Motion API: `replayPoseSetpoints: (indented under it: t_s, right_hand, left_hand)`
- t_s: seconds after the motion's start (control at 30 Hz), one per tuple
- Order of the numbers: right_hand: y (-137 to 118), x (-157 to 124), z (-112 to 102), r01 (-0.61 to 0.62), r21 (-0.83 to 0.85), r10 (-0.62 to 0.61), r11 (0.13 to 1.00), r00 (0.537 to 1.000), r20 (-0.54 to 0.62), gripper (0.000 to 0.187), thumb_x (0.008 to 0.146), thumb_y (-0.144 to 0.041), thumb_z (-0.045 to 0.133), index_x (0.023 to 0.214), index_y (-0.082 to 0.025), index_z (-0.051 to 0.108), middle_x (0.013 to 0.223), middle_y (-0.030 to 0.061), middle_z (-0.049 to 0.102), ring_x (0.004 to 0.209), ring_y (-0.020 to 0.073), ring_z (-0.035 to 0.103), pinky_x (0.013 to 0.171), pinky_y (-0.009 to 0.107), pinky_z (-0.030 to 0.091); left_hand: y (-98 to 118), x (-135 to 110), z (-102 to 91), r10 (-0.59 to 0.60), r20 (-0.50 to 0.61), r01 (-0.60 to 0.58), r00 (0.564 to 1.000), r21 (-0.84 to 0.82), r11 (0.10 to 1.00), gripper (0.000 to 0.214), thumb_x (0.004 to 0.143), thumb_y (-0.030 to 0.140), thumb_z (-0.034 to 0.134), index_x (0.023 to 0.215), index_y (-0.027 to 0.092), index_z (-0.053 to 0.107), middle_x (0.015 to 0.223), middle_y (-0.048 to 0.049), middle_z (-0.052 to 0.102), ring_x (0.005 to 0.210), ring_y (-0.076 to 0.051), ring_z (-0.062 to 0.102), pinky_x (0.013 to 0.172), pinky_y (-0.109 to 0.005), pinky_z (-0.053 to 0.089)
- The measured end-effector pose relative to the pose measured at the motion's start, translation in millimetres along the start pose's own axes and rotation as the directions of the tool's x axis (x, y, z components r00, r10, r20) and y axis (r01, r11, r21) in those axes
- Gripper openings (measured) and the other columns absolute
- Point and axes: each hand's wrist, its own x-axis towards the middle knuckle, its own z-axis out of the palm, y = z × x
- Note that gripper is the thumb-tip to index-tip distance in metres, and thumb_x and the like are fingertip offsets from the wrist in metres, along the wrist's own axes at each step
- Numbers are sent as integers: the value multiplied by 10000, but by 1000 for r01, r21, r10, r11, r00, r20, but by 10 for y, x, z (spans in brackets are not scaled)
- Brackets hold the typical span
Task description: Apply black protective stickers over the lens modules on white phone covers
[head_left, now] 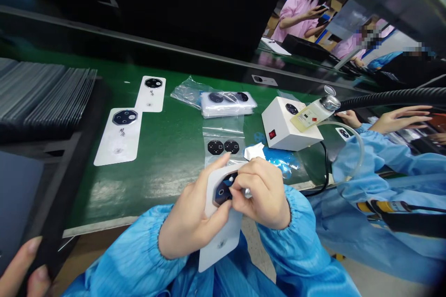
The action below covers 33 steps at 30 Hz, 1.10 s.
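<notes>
Above the bench [163, 195], left hand [188, 216] and right hand [259, 195] grip-clamp a white card [220, 246] (black octagonal lens [223, 189]).

The bench mat [167, 195] at twelve looks like glossy green rubber. The card [219, 246] at six seems matt paper; the bags [223, 125] are shiny plastic.

Left hand [190, 216] and right hand [261, 195] pinching white card [219, 246] with black octagonal lens piece [223, 189], over green table [156, 185].
</notes>
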Motion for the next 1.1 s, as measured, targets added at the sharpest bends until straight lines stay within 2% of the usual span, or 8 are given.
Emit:
replayPoseSetpoints:
  t_s: [0.07,0.2,0.33,0.4,0.67,0.8,1.0,1.1]
  right_hand:
    - [-12,-4,0,21,-3,-21,1000,1000,20,75,806,-127,499,761,-183,481,647,13,557,587,132,478,512,277,368]
    - [-28,-19,-19,28,12,-28,1000,998,52,100,783,-94,488,755,-186,461,634,8,549,605,137,494,526,283,371]
    - [-18,-47,-43,29,29,-30,999,998,63,112,785,-90,470,740,-190,445,631,2,521,591,130,481,519,281,363]
    - [-6,-62,-51,23,46,-26,999,997,68,114,783,-92,472,737,-191,440,631,1,514,589,129,480,518,280,364]
    - [25,-134,-25,26,71,-29,997,999,40,121,771,-71,484,776,-188,454,758,53,615,654,147,556,545,285,413]
    - [52,-178,45,36,164,-43,986,998,37,148,754,-42,490,776,-183,453,801,59,660,666,138,596,551,280,420]
    - [28,-166,47,-12,170,1,985,998,67,128,803,-64,508,892,-151,538,797,74,642,729,155,587,615,298,484]
    - [-2,-154,11,-11,108,-1,994,994,109,158,840,-52,447,831,-145,575,730,62,604,667,143,543,570,273,467]
  left_hand:
    - [-13,-8,6,-31,-32,30,999,-29,999,756,820,149,548,1443,286,141,1213,-39,618,902,-172,684,731,-223,573]
    - [-33,-27,16,-38,-70,32,997,-76,997,810,817,155,552,1447,319,70,1387,-78,457,1106,-248,599,892,-360,539]
    - [-30,-13,4,-31,-19,30,999,-65,997,636,806,122,559,1341,336,289,1242,-26,567,1075,-205,611,897,-303,525]
    - [-26,3,-1,-57,-10,56,998,-71,996,591,798,133,574,1297,332,327,1202,-13,582,1033,-182,623,866,-266,527]
    - [-30,62,5,-174,110,190,979,-147,971,651,777,138,592,1316,340,290,1159,2,586,949,-160,634,827,-269,525]
    - [-36,89,-4,-203,142,223,969,-142,964,655,770,132,581,1326,312,285,1149,-6,592,952,-167,632,819,-272,524]
    - [-17,89,-4,-192,195,211,962,-77,975,669,779,132,565,1346,299,252,1103,-12,626,900,-178,662,759,-273,534]
    - [-18,89,-4,-171,209,190,963,-74,979,646,780,139,570,1330,290,269,1141,-22,612,942,-184,651,805,-296,524]
